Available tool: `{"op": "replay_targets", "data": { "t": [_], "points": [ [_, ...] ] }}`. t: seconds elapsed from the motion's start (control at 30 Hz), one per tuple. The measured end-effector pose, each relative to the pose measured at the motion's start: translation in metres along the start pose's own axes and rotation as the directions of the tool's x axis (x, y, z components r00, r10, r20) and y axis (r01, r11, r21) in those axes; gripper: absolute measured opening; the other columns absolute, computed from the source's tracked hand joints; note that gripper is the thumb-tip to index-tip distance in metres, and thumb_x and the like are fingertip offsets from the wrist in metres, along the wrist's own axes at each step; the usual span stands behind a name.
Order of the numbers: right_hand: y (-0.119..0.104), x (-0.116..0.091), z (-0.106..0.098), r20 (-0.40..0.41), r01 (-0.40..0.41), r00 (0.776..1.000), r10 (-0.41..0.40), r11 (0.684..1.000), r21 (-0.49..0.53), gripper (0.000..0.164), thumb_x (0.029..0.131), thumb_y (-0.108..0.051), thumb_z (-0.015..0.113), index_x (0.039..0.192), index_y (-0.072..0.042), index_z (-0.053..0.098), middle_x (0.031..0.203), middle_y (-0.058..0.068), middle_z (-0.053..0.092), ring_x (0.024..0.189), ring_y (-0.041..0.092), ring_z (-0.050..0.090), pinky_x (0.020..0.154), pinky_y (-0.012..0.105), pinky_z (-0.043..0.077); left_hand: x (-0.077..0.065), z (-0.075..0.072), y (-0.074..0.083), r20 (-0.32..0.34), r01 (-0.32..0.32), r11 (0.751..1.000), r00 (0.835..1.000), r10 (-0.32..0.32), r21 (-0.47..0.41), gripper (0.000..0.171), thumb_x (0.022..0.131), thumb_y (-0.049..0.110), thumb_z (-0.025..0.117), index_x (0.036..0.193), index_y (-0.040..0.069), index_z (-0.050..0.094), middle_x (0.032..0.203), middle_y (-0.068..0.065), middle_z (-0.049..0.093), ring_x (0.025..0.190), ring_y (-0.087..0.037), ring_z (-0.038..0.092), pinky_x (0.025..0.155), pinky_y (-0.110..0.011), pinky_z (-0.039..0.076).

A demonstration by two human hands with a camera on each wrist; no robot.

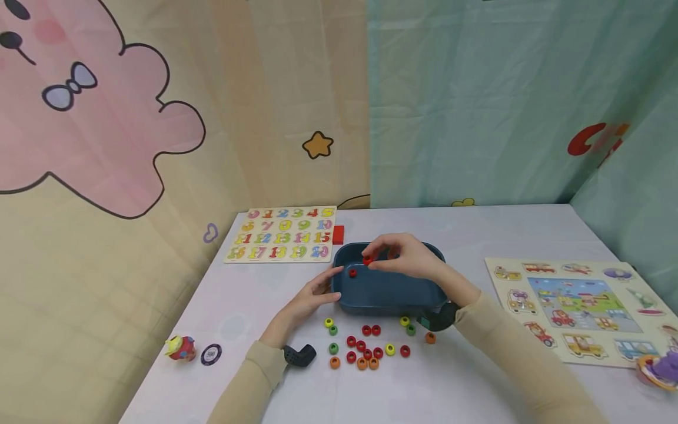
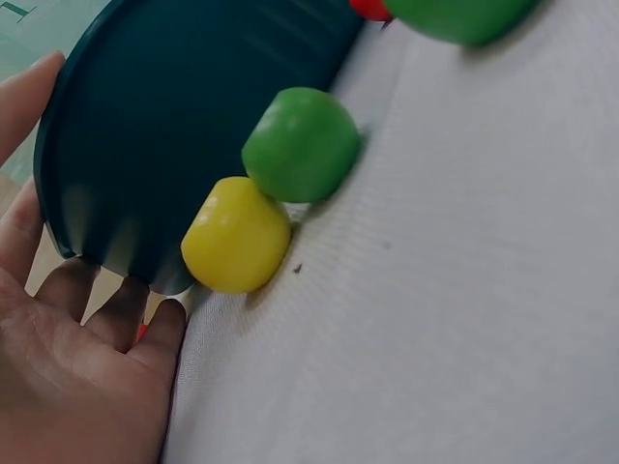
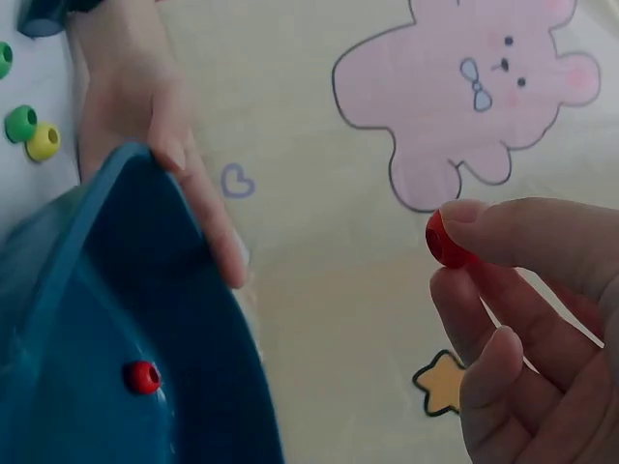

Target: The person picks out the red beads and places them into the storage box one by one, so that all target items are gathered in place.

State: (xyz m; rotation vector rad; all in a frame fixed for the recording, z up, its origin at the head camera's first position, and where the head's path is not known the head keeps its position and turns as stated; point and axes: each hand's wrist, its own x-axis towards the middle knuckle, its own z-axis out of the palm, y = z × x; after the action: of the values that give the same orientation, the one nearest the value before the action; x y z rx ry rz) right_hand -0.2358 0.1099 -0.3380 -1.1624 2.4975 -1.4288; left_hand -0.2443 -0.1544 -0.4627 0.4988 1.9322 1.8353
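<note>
Between thumb and fingers, my right hand (image 1: 405, 254) pinches a red bead (image 3: 446, 242) above the dark blue tub (image 1: 389, 303). Inside the tub lies another red bead (image 1: 352, 273), towards its left end. My left hand (image 1: 307, 300) touches the outside of the tub's left end, its fingers extended along the wall. In the left wrist view, a green bead (image 2: 301, 145) and a yellow bead (image 2: 237, 235) sit close beside the tub on the white table. Several red, green, yellow and orange beads, among them an orange bead (image 1: 335, 363), are scattered in front of the tub.
Behind and left lies a number puzzle board (image 1: 283, 234), with a red block (image 1: 338, 235) next to it. A picture puzzle (image 1: 582, 312) lies at right, near a purple toy (image 1: 664, 368). A small figure (image 1: 181, 348) and a round chip (image 1: 211, 354) are at left.
</note>
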Motion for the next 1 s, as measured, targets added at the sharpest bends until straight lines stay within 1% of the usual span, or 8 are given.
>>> {"op": "replay_targets", "data": {
  "t": [0.07,0.13,0.27,0.37,0.5,0.63,0.83,1.0],
  "points": [
    [0.024,0.014,0.004,0.005,-0.054,0.999,0.054,0.998,0.037,0.026,0.079,-0.017,0.068,0.103,-0.008,0.064,0.097,0.0,0.064,0.087,0.019,0.057,0.068,0.03,0.048,0.002,0.0,-0.005,-0.014,-0.004,1.0,1.0,0.004,-0.006,0.055,0.086,0.014,0.059,0.136,0.026,0.038,0.148,0.007,0.01,0.132,-0.017,0.017,0.106,-0.039,0.019],
    [0.046,0.026,0.009,0.007,-0.075,0.997,0.075,0.994,0.077,0.028,0.079,-0.019,0.068,0.104,-0.007,0.064,0.098,0.0,0.064,0.085,0.016,0.057,0.07,0.029,0.049,0.002,0.0,-0.007,-0.024,-0.011,1.0,1.0,0.011,-0.006,0.054,0.085,0.015,0.059,0.135,0.027,0.039,0.147,0.007,0.012,0.132,-0.018,0.018,0.105,-0.04,0.019],
    [0.074,0.039,0.022,0.041,-0.148,0.989,0.144,0.979,0.14,0.03,0.079,-0.013,0.068,0.105,-0.001,0.062,0.096,0.006,0.063,0.08,0.019,0.058,0.074,0.031,0.051,0.003,0.001,-0.01,-0.016,-0.021,1.0,1.0,0.021,-0.004,0.054,0.086,0.013,0.058,0.134,0.028,0.04,0.148,0.005,0.012,0.133,-0.02,0.017,0.105,-0.042,0.019],
    [0.087,0.044,0.03,0.07,-0.224,0.974,0.216,0.963,0.147,0.027,0.077,-0.01,0.069,0.103,-0.002,0.063,0.095,0.006,0.064,0.078,0.019,0.059,0.073,0.03,0.051,0.003,0.0,-0.01,-0.003,-0.03,1.0,1.0,0.03,0.003,0.054,0.086,0.013,0.058,0.134,0.028,0.039,0.148,0.004,0.013,0.133,-0.02,0.017,0.105,-0.042,0.019],
    [0.101,0.05,0.036,0.079,-0.294,0.955,0.286,0.948,0.121,0.022,0.076,-0.005,0.069,0.098,-0.005,0.065,0.092,0.006,0.064,0.079,0.018,0.06,0.074,0.029,0.051,0.003,-0.002,-0.009,-0.006,-0.039,0.999,0.999,0.039,0.007,0.054,0.085,0.016,0.06,0.134,0.03,0.04,0.147,0.006,0.015,0.132,-0.018,0.018,0.105,-0.04,0.02],
    [0.113,0.052,0.039,0.09,-0.333,0.941,0.326,0.939,0.082,0.021,0.074,0.0,0.068,0.096,-0.002,0.065,0.089,0.007,0.065,0.08,0.016,0.061,0.074,0.029,0.051,0.003,-0.004,-0.007,-0.002,-0.035,0.999,0.999,0.035,0.003,0.054,0.085,0.015,0.06,0.134,0.028,0.04,0.147,0.005,0.013,0.133,-0.017,0.017,0.105,-0.038,0.019],
    [0.123,0.053,0.044,0.1,-0.342,0.934,0.343,0.939,-0.026,0.022,0.072,-0.001,0.071,0.092,-0.006,0.066,0.084,0.003,0.066,0.076,0.013,0.062,0.069,0.026,0.052,0.0,0.0,0.002,0.021,-0.03,0.999,0.999,0.03,-0.018,0.056,0.086,0.01,0.057,0.137,0.021,0.036,0.149,0.0,0.008,0.133,-0.021,0.014,0.106,-0.038,0.018],
    [0.125,0.054,0.045,0.124,-0.339,0.928,0.352,0.933,-0.12,0.023,0.071,-0.008,0.074,0.092,-0.011,0.066,0.085,-0.002,0.065,0.077,0.011,0.06,0.07,0.026,0.051,-0.006,0.004,0.014,0.046,-0.036,0.999,0.998,0.037,-0.007,0.061,0.086,0.014,0.059,0.139,0.014,0.031,0.149,-0.004,0.004,0.133,-0.026,0.012,0.106,-0.038,0.019]
  ]
}}
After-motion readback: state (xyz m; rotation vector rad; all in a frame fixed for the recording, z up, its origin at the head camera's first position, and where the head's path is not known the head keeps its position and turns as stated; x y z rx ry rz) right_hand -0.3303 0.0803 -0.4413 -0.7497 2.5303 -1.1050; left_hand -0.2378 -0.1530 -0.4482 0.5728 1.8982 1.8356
